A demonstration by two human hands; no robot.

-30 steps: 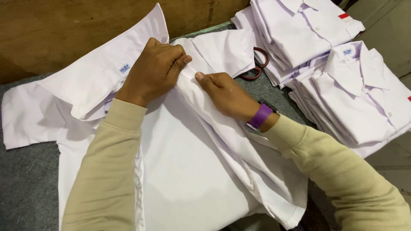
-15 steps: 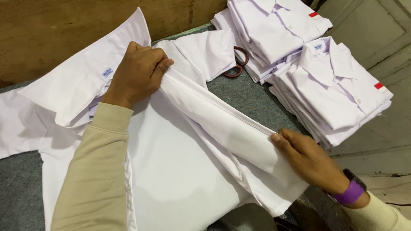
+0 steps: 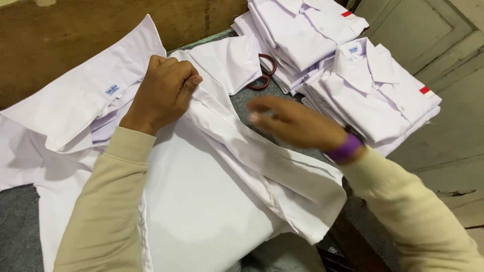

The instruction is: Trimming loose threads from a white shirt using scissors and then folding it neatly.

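A white shirt lies spread face down on the grey table, one side folded in as a long strip. My left hand presses down on the shirt's shoulder beside the collar, fingers curled. My right hand, blurred by motion, hovers over the folded strip with fingers apart and nothing in it. A purple band circles that wrist. Both arms wear beige sleeves.
Two stacks of folded white shirts with small red tags lie at the back right, one behind the other. A pair of red-handled scissors lies between the stacks and the spread shirt. A wooden wall backs the table.
My right hand slid down the folded strip to the hem, then let go and swung back up toward the middle. My left hand stayed pressed by the collar.
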